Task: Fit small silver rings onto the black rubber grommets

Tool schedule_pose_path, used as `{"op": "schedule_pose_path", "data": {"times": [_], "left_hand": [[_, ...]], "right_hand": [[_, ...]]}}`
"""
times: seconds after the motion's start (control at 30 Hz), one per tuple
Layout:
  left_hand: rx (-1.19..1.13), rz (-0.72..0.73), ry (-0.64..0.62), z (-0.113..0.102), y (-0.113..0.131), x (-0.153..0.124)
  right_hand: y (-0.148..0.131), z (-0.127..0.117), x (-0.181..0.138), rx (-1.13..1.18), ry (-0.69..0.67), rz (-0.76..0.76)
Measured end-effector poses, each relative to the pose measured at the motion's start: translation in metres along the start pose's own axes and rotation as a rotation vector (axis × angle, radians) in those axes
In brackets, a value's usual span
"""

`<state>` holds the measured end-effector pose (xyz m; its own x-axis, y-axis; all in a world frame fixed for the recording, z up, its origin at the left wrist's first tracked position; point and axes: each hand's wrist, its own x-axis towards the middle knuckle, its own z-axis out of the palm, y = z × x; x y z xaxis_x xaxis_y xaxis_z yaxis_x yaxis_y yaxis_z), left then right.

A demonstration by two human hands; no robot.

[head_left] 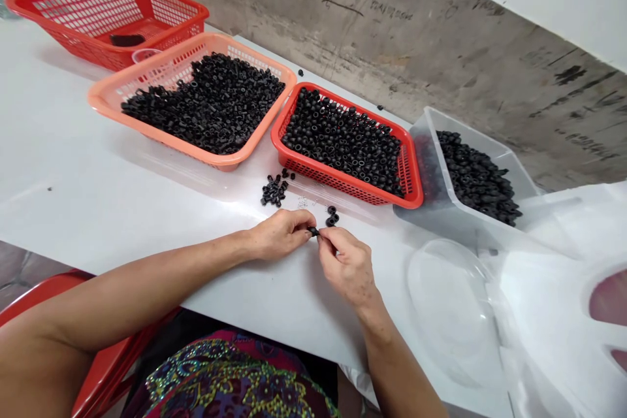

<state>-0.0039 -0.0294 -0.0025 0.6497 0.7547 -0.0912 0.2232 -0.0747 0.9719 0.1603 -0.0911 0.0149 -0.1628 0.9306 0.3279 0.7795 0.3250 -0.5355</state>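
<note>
My left hand (280, 232) and my right hand (345, 262) meet over the white table (73, 189), fingertips pinched together on one small black ring-shaped part (313, 230). Both hands are closed around it. Just beyond the fingers lie two or three loose black parts (332, 215). A small heap of the same black parts (274, 191) sits a little further left, with tiny pale bits (304, 201) scattered beside it.
A small red basket (414, 176) full of black rings stands behind the hands. A bigger orange basket (105, 96) of black parts is to its left, a red basket (29, 6) beyond. A clear tub (514, 166) of parts and a clear plastic bowl (450, 313) sit right.
</note>
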Motion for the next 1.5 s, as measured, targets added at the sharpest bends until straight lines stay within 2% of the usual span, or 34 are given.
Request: {"op": "schedule_pose_path", "data": {"times": [0.23, 0.3, 0.43, 0.5, 0.57, 0.77, 0.9, 1.07, 1.23, 1.3, 1.4, 1.5], "left_hand": [[-0.034, 0.007, -0.048, -0.003, 0.0, -0.001], [-0.025, 0.005, -0.06, -0.004, 0.0, -0.001], [0.017, 0.039, -0.02, -0.004, 0.0, 0.0], [0.006, 0.04, -0.009, -0.004, 0.0, 0.001], [-0.025, 0.027, -0.02, -0.004, -0.001, 0.001], [-0.109, -0.003, -0.038, -0.004, 0.0, 0.0], [-0.166, -0.034, -0.053, -0.004, 0.0, 0.0], [-0.143, -0.06, -0.033, -0.005, 0.004, -0.001], [-0.24, -0.146, -0.069, -0.008, 0.008, -0.001], [-0.213, -0.147, -0.053, -0.008, 0.008, -0.001], [-0.055, -0.081, 0.015, -0.005, 0.007, -0.003], [0.034, -0.031, 0.053, -0.002, 0.008, -0.005]], "right_hand": [[0.008, 0.0, 0.001, 0.222, -0.054, 0.239], [0.008, 0.0, 0.001, 0.21, -0.05, 0.205], [0.004, 0.001, 0.0, 0.071, -0.004, 0.002], [0.003, 0.002, 0.0, 0.056, 0.005, -0.024], [0.003, 0.002, 0.0, 0.095, 0.0, 0.043], [0.008, -0.002, 0.005, 0.403, -0.073, 0.409], [0.01, 0.001, 0.008, 0.571, -0.113, 0.521], [0.009, 0.006, 0.01, 0.55, -0.092, 0.518], [0.009, 0.009, 0.01, 0.695, -0.121, 0.563], [0.006, 0.01, 0.009, 0.614, -0.102, 0.515], [0.001, 0.012, 0.007, 0.4, -0.035, 0.379], [0.002, 0.009, 0.008, 0.429, -0.044, 0.387]]}}
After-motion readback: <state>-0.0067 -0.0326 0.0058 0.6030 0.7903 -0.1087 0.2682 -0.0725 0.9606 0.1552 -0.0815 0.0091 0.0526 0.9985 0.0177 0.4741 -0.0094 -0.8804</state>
